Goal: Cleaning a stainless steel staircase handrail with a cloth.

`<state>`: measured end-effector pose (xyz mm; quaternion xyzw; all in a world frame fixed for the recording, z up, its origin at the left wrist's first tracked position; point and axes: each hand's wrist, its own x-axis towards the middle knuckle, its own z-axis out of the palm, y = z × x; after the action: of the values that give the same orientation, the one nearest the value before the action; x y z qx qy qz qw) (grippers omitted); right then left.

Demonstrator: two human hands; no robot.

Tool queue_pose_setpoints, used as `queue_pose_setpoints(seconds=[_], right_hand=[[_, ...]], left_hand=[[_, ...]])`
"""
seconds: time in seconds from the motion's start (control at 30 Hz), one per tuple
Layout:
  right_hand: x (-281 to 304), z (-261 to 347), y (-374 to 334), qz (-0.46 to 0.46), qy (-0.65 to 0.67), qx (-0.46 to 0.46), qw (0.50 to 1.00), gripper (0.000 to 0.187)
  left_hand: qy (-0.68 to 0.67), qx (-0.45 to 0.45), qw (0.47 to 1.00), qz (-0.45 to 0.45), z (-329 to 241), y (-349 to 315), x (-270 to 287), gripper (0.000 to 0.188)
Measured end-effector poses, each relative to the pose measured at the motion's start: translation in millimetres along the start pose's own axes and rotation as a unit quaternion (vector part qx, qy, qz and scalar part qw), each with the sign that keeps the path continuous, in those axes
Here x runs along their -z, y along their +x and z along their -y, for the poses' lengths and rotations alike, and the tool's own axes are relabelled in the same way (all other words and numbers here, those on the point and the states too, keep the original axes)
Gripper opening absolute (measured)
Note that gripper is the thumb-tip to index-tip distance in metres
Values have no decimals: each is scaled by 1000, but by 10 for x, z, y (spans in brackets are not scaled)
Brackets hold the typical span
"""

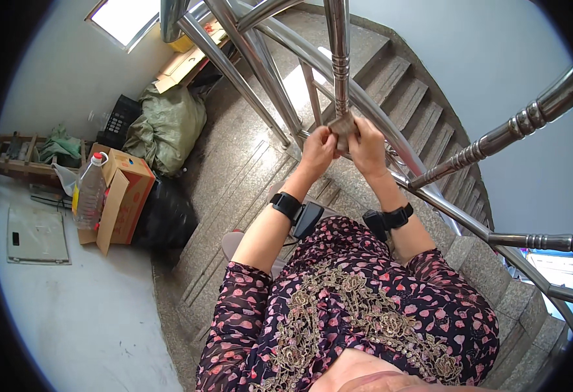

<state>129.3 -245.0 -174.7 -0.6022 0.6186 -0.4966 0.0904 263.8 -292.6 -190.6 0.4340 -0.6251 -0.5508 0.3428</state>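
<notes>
A greyish-brown cloth (pixel 343 125) is wrapped about the lower part of an upright metal baluster (pixel 340 68) of the stair railing. On its left side my left hand (pixel 319 150) pinches the cloth with curled fingers. My right hand (pixel 368 149) grips the cloth from the other side, its fingers bent around the post. Both arms reach forward, with a black strap and a small dark device on each wrist. The ends of the cloth and some fingertips are hidden behind my hands.
Shiny handrails (pixel 453 219) cross in front and to the right. Stone steps (pixel 423 117) curve along the right wall. At the left stand a stuffed green sack (pixel 167 127), a cardboard box (pixel 137 202), a clear plastic bottle (pixel 89 193) with red cap, and a black bag (pixel 165 212).
</notes>
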Motion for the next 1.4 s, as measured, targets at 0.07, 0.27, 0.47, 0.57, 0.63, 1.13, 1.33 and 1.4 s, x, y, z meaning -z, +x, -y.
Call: queue_pose_setpoints(seconds=[0.07,0.27,0.47,0.57,0.63,1.13,1.33,1.4], right_hand=[[215,327,238,-45,39,56,997,39],[650,1088,815,-168,61,220,959,50],[471,1279,1059,-116,35,53,991,37],[362,1240,1035,-148,18,46,988,35],[326,1189,1012,-132,18,46,990,35],[536,1587,452,-55,28,138,988,20],[176,2149,472,-59,111,313,942,27],[93,2249,451,-40,136,315,938,26]], left_hand=[[-127,-68,987,-70,-388,35,-58,11],[-148,-284,940,-117,-1506,-125,110,16],[-92,-329,938,-52,-1696,-405,227,62],[-34,-290,955,-55,-1620,-523,284,65],[-27,-297,952,-65,-1574,-594,341,66],[-100,-257,948,-157,-1424,-1128,699,56],[-120,-340,868,-340,-1426,-1179,719,26],[-120,-312,870,-363,-1399,-1216,807,23]])
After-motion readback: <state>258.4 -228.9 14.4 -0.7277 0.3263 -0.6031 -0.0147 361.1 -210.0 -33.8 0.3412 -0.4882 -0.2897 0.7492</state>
